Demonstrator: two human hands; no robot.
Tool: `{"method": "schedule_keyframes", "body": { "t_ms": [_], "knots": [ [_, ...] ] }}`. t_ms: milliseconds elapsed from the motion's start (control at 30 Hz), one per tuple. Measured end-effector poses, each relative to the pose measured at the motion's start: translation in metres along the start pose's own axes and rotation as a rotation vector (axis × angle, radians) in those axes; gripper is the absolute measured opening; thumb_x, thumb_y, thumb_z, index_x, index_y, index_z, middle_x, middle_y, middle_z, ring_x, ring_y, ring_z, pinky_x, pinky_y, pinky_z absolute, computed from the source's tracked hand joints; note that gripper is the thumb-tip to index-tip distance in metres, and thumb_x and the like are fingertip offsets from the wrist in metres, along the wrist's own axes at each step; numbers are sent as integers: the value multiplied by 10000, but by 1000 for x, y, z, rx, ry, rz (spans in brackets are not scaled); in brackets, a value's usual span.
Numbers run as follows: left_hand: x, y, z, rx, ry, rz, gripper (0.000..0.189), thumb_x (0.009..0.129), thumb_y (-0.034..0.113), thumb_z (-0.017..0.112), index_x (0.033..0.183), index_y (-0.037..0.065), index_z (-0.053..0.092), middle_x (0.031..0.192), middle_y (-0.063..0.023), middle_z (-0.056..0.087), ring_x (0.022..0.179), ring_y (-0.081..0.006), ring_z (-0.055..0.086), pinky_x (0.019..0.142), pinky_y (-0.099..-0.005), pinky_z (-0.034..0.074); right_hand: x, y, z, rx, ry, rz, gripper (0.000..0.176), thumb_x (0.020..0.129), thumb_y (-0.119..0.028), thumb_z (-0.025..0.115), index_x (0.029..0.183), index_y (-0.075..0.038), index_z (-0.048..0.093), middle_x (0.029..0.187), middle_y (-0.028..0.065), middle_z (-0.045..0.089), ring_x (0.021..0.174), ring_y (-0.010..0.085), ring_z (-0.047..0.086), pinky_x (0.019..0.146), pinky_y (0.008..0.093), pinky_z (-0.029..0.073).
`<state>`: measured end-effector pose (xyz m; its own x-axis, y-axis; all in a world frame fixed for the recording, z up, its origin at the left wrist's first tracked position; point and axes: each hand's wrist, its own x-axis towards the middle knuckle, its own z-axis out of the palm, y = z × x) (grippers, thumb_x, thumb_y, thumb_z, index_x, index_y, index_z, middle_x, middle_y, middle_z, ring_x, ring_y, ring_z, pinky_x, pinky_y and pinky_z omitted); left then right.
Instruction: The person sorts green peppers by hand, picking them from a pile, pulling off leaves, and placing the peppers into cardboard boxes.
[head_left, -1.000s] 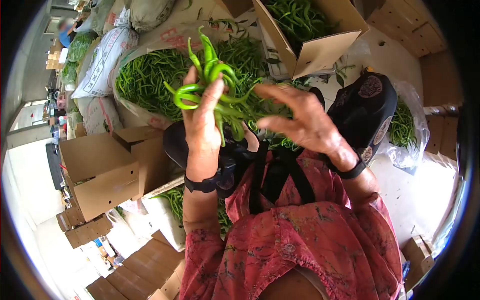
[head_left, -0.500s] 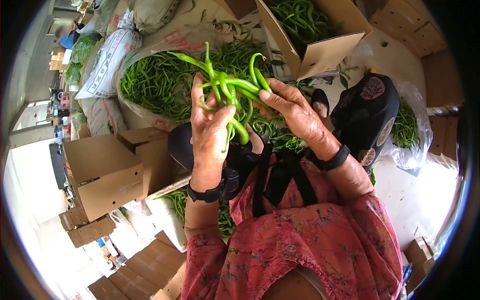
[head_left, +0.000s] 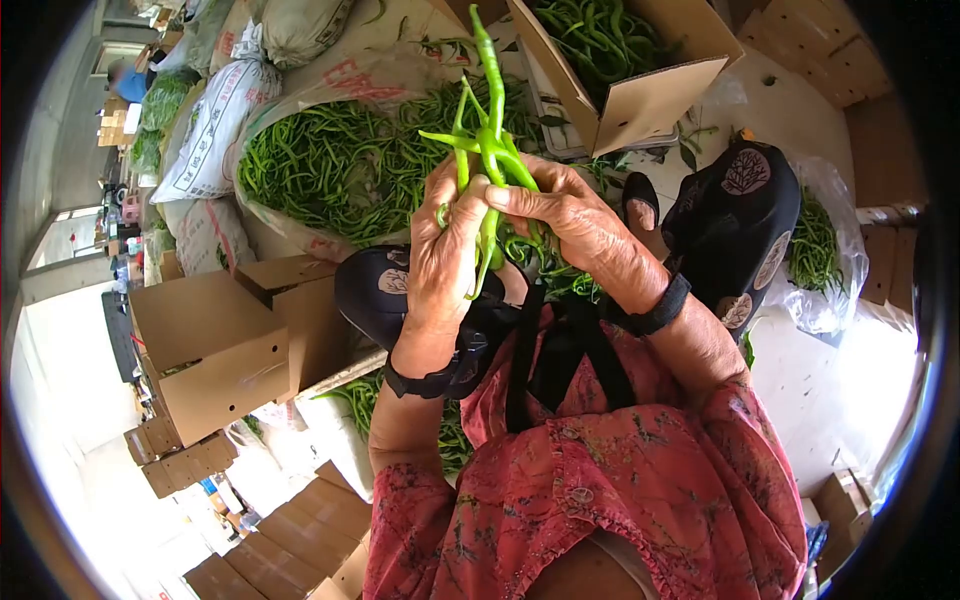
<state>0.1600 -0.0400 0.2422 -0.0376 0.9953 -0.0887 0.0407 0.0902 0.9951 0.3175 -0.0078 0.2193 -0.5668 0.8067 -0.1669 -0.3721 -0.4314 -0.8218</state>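
Observation:
Both hands meet around one bunch of long green peppers point(head_left: 490, 140), held up over my lap. My left hand point(head_left: 440, 250) is closed on the bunch from the left, thumb pressed to the stalk side. From the right, my right hand point(head_left: 575, 220) grips the same peppers, its thumb touching them beside the left thumb. Several tips point up and out of the grip. Behind the hands a large open sack point(head_left: 265, 120) lies spread with a heap of green peppers point(head_left: 320, 165) in it.
An open carton point(head_left: 655, 105) of peppers stands at the upper right. Empty-looking cartons point(head_left: 215, 345) are at the left, near full white sacks point(head_left: 215, 125). A clear plastic bag point(head_left: 845, 270) with peppers lies at the right. A person point(head_left: 130, 82) is far off, upper left.
My hands have come together; the right one moved left onto the bunch. The peppers, spread loosely between the hands before, now form a tighter, more upright bunch.

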Motion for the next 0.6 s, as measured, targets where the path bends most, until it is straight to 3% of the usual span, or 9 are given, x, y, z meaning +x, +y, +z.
{"method": "schedule_keyframes", "body": {
  "t_ms": [100, 133, 267, 333, 400, 467, 500, 533, 600],
  "knots": [
    [-4, 16, 11, -201, -13, -207, 409, 971, 321, 549, 1288, 64, 542, 973, -6, 606, 806, -91, 551, 711, -220, 441, 5, 6, -1, 84, 43, -175, 411, 869, -321, 688, 1121, -4, 621, 925, 24, 648, 845, 134, 603, 813, 263, 473],
    [0, 10, 9, -344, -33, -177, 441, 973, 353, 531, 1309, 68, 527, 1091, -59, 629, 890, -133, 584, 760, -240, 456, 6, 5, -5, 86, 45, -175, 411, 869, -321, 688, 1121, -4, 621, 925, 24, 648, 845, 134, 603, 813, 263, 473],
    [14, 15, -22, -599, -106, -200, 515, 1000, 289, 474, 1378, -49, 382, 1260, -215, 566, 985, -196, 582, 758, -267, 463, -4, -11, -34, 224, 72, 21, 354, 863, -245, 620, 1099, 18, 614, 1017, 79, 641, 985, 173, 588, 923, 334, 441],
    [17, 19, -29, -640, -167, -216, 497, 1009, 280, 455, 1375, -48, 384, 1227, -219, 586, 951, -196, 582, 703, -253, 459, -3, -11, -41, -125, 73, -168, 360, 861, -248, 610, 1099, 23, 609, 1036, 86, 643, 959, 173, 597, 895, 308, 453],
    [25, 17, -40, -661, -268, -164, 489, 1016, 280, 438, 1373, -50, 384, 1179, -224, 610, 928, -186, 578, 657, -238, 450, -7, -19, -43, -168, 50, -207, 356, 859, -250, 621, 1091, 20, 610, 1034, 77, 654, 914, 167, 611, 852, 289, 470],
    [25, 27, -28, -527, -16, -137, 449, 1013, 257, 455, 1346, -43, 430, 1043, -162, 635, 808, -156, 556, 639, -234, 446, -12, -28, -38, -486, 71, -93, 350, 848, -257, 656, 1077, 5, 615, 1004, 70, 672, 898, 163, 626, 808, 286, 488],
    [27, 23, -20, -573, 63, -137, 398, 986, 233, 515, 1289, -25, 496, 971, -122, 632, 778, -139, 565, 636, -237, 456, -11, -22, -32, -455, 32, -99, 358, 826, -256, 699, 1070, -7, 618, 960, 68, 683, 875, 157, 631, 781, 303, 495],
    [32, 20, -13, -618, 134, -132, 347, 960, 209, 575, 1231, -6, 561, 899, -81, 629, 748, -122, 574, 633, -240, 466, -15, -33, -10, -718, -58, -4, 368, 801, -246, 729, 1065, -16, 615, 959, 76, 687, 858, 147, 635, 750, 308, 500],
    [39, 23, -4, -657, 112, -176, 230, 935, 139, 603, 1121, 4, 610, 827, -34, 585, 712, -106, 543, 605, -214, 445, -10, -13, 4, -751, -39, 39, 388, 780, -246, 754, 1058, -16, 613, 945, 52, 683, 849, 154, 633, 747, 317, 502]
  ]
}}
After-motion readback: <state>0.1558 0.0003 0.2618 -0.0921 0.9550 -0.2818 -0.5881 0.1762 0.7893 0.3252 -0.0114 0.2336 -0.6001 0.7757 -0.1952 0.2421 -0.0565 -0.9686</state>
